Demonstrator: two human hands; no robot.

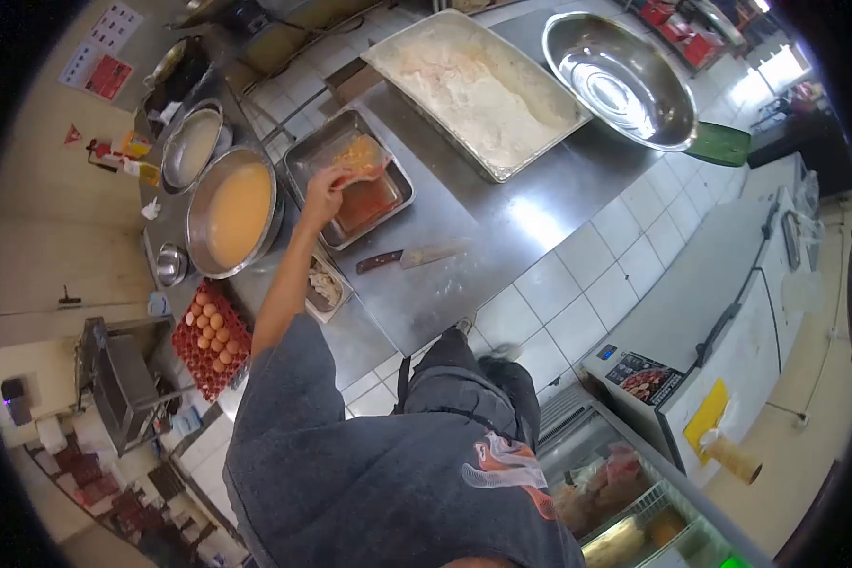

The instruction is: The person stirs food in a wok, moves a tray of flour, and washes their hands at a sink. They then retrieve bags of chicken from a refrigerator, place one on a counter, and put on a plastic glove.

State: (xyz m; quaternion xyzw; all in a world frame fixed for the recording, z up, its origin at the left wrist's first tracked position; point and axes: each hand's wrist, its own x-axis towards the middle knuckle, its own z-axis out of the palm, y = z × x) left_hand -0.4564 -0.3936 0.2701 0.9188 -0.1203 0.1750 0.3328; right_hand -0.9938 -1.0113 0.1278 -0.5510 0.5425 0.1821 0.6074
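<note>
Steel table (435, 204), pink slice (365, 171) in hand (325, 192)

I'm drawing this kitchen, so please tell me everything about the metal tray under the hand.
The tray is shiny and rectangular, with a rim and raised walls. It looks like metal. Reddish stuff covers part of its bottom; orange-yellow bits show toward its far end. It rests upright on the steel table. The left hand is over it; contact is unclear.
</note>
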